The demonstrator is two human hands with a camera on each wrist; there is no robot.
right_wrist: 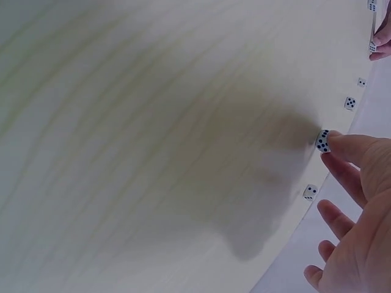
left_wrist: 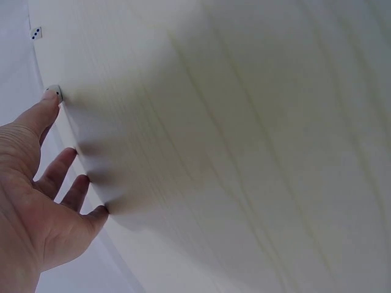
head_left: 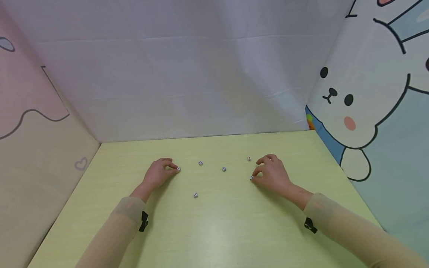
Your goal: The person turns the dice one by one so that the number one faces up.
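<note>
My left hand (head_left: 161,173), at the left of the table, pinches a small white die (head_left: 179,169) at its fingertips. In the left wrist view the thumb lies against that die (left_wrist: 56,93), and the other fingers are spread apart. On the right side, my right hand (head_left: 272,174) pinches another white die (head_left: 251,178) between thumb and forefinger. The dark pips of this die (right_wrist: 323,141) show in the right wrist view. Just beyond the right fingers sits a die with a red pip (head_left: 249,158).
Between the hands lie two more dice, one left of centre (head_left: 200,163) and one nearer the right (head_left: 223,169). A third die (head_left: 196,195) lies closer to the front. The pale yellow table (head_left: 214,238) meets a white cloth backdrop (head_left: 201,82) and printed side panels.
</note>
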